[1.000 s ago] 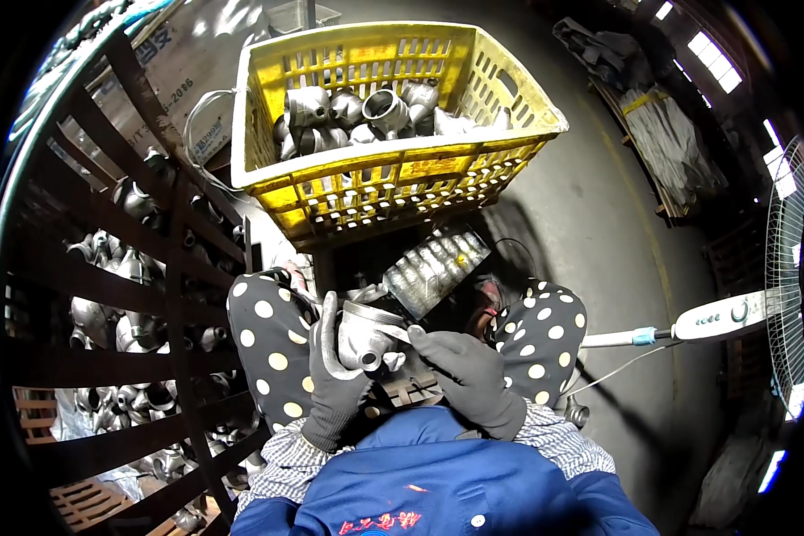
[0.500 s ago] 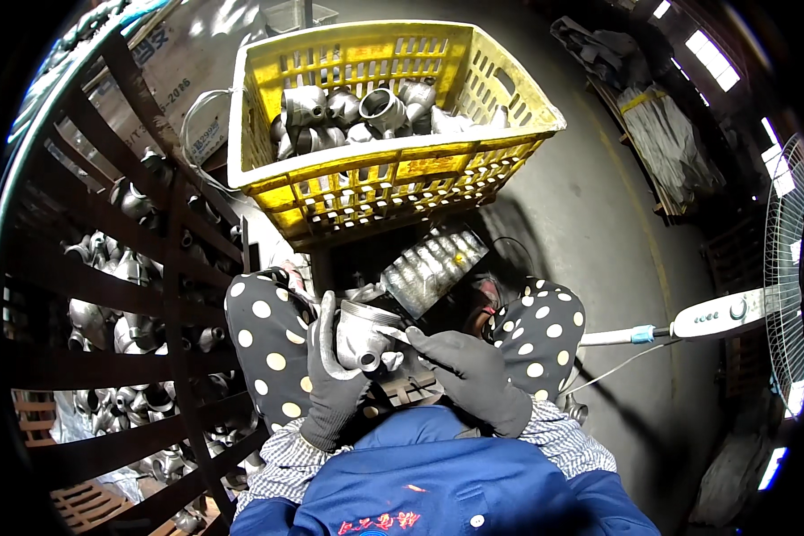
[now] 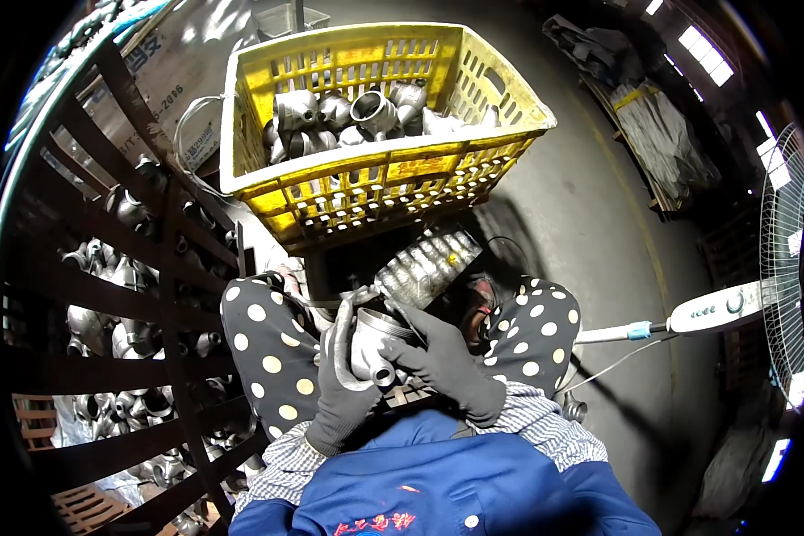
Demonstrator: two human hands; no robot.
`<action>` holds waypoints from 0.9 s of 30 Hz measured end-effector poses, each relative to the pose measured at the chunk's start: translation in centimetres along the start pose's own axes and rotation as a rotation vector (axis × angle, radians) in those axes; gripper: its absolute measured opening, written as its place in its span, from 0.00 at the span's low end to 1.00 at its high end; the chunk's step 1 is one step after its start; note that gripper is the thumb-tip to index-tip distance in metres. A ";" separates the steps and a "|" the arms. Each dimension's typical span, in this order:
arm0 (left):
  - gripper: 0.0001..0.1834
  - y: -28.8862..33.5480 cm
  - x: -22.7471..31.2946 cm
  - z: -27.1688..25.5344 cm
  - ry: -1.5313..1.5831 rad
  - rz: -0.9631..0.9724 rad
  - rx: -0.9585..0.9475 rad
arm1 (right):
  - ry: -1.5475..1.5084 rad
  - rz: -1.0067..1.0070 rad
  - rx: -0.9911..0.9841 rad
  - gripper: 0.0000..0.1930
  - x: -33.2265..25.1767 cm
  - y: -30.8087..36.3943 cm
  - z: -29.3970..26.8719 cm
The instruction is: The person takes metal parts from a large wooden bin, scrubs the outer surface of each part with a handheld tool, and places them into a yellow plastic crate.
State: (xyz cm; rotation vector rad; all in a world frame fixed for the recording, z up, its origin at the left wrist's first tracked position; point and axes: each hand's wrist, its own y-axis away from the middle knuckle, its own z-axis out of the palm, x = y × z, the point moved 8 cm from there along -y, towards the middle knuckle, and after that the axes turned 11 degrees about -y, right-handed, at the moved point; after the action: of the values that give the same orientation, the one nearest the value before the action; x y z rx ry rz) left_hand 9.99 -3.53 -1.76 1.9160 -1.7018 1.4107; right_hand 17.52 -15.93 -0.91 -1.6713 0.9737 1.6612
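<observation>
Just beyond the upper edge of a blue garment (image 3: 429, 469), the gloved left hand (image 3: 341, 384) and the gloved right hand (image 3: 447, 357) hold a metal casting (image 3: 366, 348) between the knees. The left hand is closed around the casting's left side, fingers pointing away from the body. The right hand has its fingers bent against the right side; whether anything else lies within its grip cannot be told. The casting's wide, ridged mouth faces away from the wearer, its narrow spout toward the wearer. On either side are dotted trousers (image 3: 271, 357). Beyond the hands, below the crate's front wall, lies a ribbed metallic block (image 3: 427, 266), tilted, a yellow spot near its right edge. To the left, a dark slatted frame (image 3: 171, 295) stands before many grey castings (image 3: 134, 335), seen through its gaps. To the right is a fan (image 3: 719, 311), its wire guard near the picture's edge. Farther off, a yellow crate (image 3: 393, 161) contains a heap of fittings (image 3: 372, 112), extending from its left wall toward the front right corner; one near the middle shows its round opening.
</observation>
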 end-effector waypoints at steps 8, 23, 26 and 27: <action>0.52 1.1 -2.9 1.5 0.465 -0.310 -0.066 | -0.284 0.136 -0.129 0.23 1.5 -0.4 -0.2; 0.55 1.7 -5.1 2.4 0.506 -0.367 -0.099 | -0.126 -0.147 0.055 0.22 -0.6 0.6 -2.2; 0.56 1.1 -4.5 2.3 0.444 -0.404 -0.156 | -0.062 -0.273 -0.109 0.20 -2.6 1.1 -0.4; 0.57 1.1 -4.9 2.2 0.401 -0.397 -0.158 | -0.048 -0.215 -0.220 0.24 -2.8 1.3 0.5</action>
State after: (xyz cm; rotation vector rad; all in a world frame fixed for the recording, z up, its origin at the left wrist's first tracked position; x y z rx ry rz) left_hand 10.80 -2.26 -7.01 1.6313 -1.1390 1.3431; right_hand 16.29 -15.94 1.93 -1.7980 0.5820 1.7013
